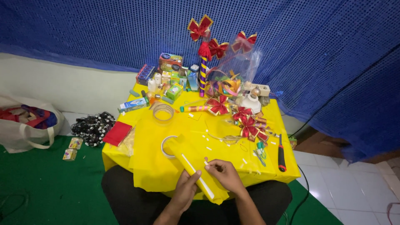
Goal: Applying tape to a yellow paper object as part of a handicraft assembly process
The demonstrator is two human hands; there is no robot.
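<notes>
a folded yellow sheet lies at the lower centre of the frame, on the near edge of a yellow-covered table, with a white tape strip running along its length. the left hand is closed on the sheet's lower end, thumb on top, apparently to keep it from sliding. the right hand pinches the tip of the strip between thumb and forefinger near the sheet's middle — it looks like a grip for peeling the strip's backing.

just behind the sheet, a tape roll sits within easy reach, and a second, clear roll lies further up. small white scraps dot the cloth around the hands. to the right lie a red-and-black cutter and small scissors. red bows cluster at mid-right, more standing on a striped stick at the top — boxes and bottles crowd the upper left of the table. on the green floor at far left sits a white bag.
</notes>
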